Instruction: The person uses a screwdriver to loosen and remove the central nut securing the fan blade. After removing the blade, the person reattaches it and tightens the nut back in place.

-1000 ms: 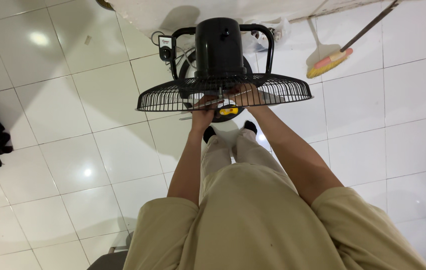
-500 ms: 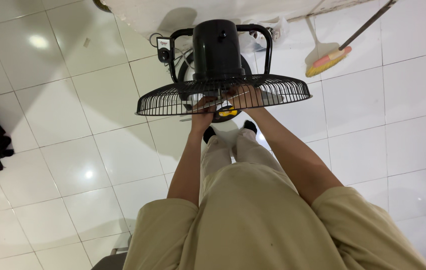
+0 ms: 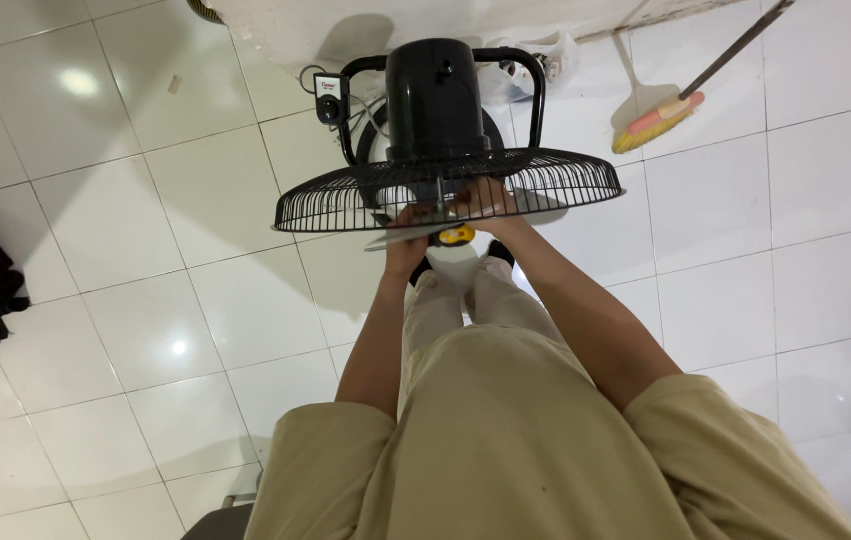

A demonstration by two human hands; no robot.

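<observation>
Item: black floor fan [image 3: 436, 100], standing on the white tiled floor [image 3: 146, 300] below us. Rear grille [image 3: 346, 200] fitted; front grille absent, blade and yellow hub cap [image 3: 457, 236] exposed. Our left hand [image 3: 411, 222] and right hand [image 3: 486, 200] meet at the hub; whether the fingers grip, we cannot tell. A broom [image 3: 661, 115] lies nearby.

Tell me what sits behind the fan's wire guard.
Behind the black wire guard sits the black motor housing in a black U-shaped bracket. Both hands, left hand and right hand, cover the hub; the base is mostly hidden.
</observation>
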